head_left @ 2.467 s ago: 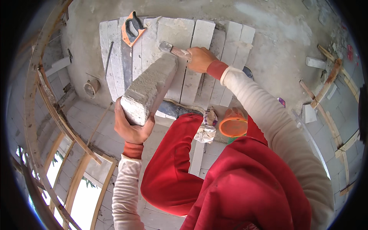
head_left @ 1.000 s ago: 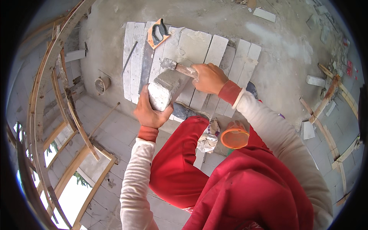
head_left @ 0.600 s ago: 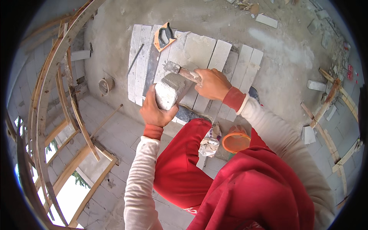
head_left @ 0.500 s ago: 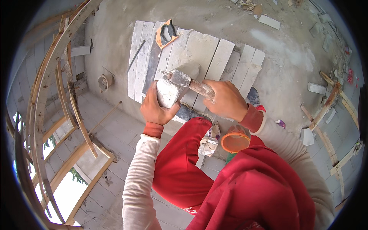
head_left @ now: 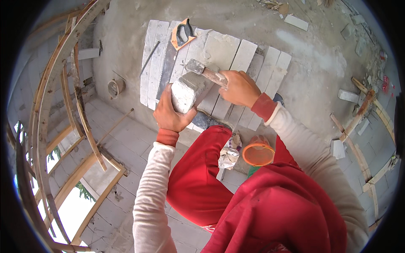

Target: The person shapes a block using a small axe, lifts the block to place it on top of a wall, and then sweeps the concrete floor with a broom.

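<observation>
My left hand (head_left: 173, 113) grips a rough white block (head_left: 184, 95) from the left and below, its end face turned toward me. My right hand (head_left: 237, 87) is closed round the wooden handle of a dusty hammer (head_left: 217, 78); the hammer's metal head is above the block's far upper edge. Beyond them lies a platform of several pale slabs (head_left: 244, 54), carrying an orange-and-black hand saw (head_left: 179, 38) and a thin dark bar (head_left: 149, 59).
An orange-rimmed bucket (head_left: 258, 154) and a crumpled bag (head_left: 229, 154) sit between my red-clad legs. A small pail (head_left: 116, 87) is at left. Timber framing (head_left: 96, 162) lines the left side, more battens (head_left: 360, 114) the right. Block offcuts (head_left: 296, 22) lie on the concrete floor.
Since half a second ago the hammer and my right hand have risen away from the block's near end. Compared with 2.5 seconds ago, the block is seen more end-on.
</observation>
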Available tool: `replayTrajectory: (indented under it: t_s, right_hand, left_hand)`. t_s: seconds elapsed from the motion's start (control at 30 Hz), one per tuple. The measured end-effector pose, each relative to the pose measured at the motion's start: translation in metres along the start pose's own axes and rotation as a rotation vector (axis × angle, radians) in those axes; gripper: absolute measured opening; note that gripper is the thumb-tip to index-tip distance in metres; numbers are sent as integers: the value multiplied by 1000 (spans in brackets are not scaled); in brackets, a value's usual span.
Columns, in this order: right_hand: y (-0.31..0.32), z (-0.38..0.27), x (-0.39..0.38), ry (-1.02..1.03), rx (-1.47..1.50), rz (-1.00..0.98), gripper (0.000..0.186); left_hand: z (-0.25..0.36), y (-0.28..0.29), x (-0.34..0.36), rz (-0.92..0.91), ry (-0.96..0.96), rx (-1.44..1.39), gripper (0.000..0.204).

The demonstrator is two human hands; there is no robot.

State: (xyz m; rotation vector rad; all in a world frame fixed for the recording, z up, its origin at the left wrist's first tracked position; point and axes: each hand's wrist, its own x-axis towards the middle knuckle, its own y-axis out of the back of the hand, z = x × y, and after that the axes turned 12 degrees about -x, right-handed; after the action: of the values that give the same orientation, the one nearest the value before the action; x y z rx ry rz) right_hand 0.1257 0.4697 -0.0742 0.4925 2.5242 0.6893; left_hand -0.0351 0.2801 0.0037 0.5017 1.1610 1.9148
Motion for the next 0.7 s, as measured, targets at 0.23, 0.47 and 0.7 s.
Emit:
replayTrajectory:
  t_s: [0.23, 0.47, 0.7]
  right_hand:
    - [32, -31, -52, 62, 108, -43, 34]
    - [22, -15, -39, -55, 177, -71, 37]
    - [28, -19, -61, -39, 217, -1, 26]
  left_hand:
    - [-8, 1, -7, 16, -7, 2, 96]
    - [-8, -2, 5, 60, -72, 33, 93]
    - [-1, 1, -1, 19, 10, 12, 96]
